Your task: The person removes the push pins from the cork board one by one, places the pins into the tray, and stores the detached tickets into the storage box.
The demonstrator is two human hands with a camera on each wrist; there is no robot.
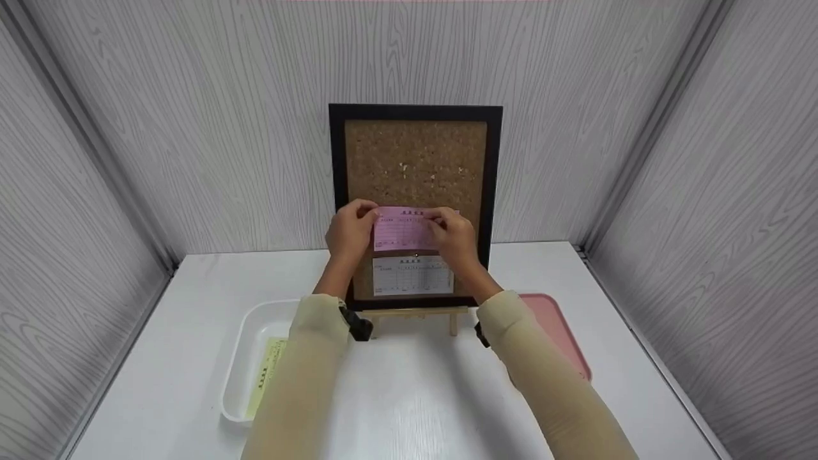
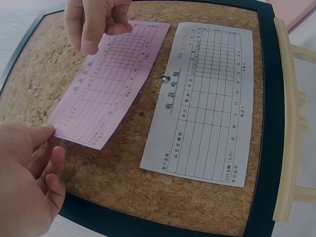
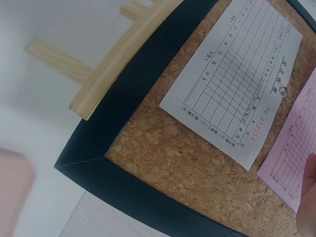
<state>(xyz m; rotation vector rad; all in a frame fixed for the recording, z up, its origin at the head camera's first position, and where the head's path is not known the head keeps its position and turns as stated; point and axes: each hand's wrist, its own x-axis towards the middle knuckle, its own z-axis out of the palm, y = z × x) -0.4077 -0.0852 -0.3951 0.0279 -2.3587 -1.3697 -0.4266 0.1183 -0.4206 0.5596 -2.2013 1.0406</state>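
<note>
My left hand (image 1: pixel 350 231) pinches one end of a pink receipt slip (image 2: pixel 106 84) between thumb and finger, against a black-framed cork board (image 1: pixel 415 153). Over the slip's upper edge, my right hand (image 1: pixel 455 235) has its thumb and fingers bent close together; I cannot tell whether a small thing sits between the fingertips. In the left wrist view, the slip's long lower edge stands slightly off the cork. Below it in the head view, a white receipt slip (image 1: pixel 412 276) hangs on the board, with a clear push pin (image 2: pixel 164 78) at its top edge.
The board leans on a small wooden easel (image 1: pixel 415 312) on the white table (image 1: pixel 396 396). At left, a white tray (image 1: pixel 231 358) holds yellow slips (image 1: pixel 267 367), partly hidden by the left sleeve. A pink tray (image 1: pixel 556 326) lies behind the right forearm. Grey wood-grain panels (image 1: pixel 255 128) surround the table.
</note>
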